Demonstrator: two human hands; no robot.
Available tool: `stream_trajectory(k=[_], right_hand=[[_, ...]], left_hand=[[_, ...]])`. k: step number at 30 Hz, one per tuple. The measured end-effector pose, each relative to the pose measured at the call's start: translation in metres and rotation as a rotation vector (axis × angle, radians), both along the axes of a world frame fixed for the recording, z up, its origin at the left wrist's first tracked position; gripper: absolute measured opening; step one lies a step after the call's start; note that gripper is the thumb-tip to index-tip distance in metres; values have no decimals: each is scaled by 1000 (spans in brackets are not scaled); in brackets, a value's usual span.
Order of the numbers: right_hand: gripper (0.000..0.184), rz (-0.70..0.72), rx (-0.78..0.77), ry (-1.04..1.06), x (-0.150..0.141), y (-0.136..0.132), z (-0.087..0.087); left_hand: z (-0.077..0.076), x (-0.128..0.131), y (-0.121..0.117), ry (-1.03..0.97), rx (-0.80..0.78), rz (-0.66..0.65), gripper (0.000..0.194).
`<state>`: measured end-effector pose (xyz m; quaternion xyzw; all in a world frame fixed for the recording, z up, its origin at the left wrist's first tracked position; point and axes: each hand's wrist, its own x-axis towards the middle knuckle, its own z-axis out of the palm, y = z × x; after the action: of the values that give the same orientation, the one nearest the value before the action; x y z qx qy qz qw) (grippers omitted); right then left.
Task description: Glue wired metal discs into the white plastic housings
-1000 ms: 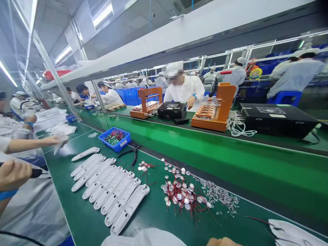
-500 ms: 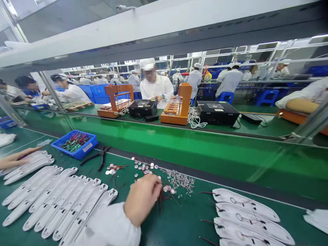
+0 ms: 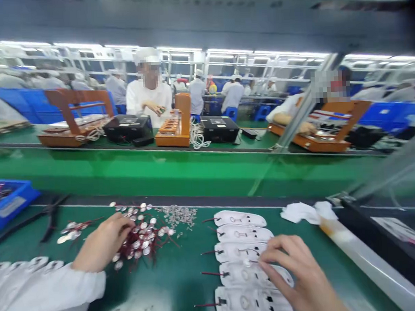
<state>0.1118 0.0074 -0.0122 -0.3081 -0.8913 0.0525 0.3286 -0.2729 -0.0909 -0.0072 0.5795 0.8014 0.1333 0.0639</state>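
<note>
My left hand [image 3: 106, 240] reaches into a pile of small silvery discs with red wires [image 3: 142, 238], its fingers curled together at the pile's left side. What lies between those fingertips is hidden. Over a column of white plastic shells [image 3: 243, 235] hangs my right hand [image 3: 298, 273], thumb and forefinger pinched together. A small whitish disc [image 3: 247, 263] shows just left of its fingertips; I cannot tell whether it is held. Red and black wire ends stick out from the left tips of these shells.
Small clear pieces [image 3: 179, 216] are scattered behind the discs. Dark-handled pliers [image 3: 50, 217] and a blue bin [image 3: 15, 205] stand at left, with more white shells [image 3: 38, 263] in front. Crumpled white material [image 3: 301, 213] lies at right. A co-worker [image 3: 149, 91] stands across the green barrier [image 3: 194, 172].
The view has swung right, bringing the column of wired shells into sight. My left hand stays at the disc pile. My right hand has come into view over the shells.
</note>
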Motion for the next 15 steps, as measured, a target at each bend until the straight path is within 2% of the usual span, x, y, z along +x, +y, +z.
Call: stream_trajectory(k=[4,8,15], right_hand=[[12,-51,-28,-103,2,-7,-9],[17,-109,-93,-61,2,-14,-18],[17,-122,-112,-60,0,-16,-28]], left_hand=[[2,-12,1,-21,69,-26,24],[14,-9,-2,4,212,-2,20],[36,10,1,79,316,160,31]])
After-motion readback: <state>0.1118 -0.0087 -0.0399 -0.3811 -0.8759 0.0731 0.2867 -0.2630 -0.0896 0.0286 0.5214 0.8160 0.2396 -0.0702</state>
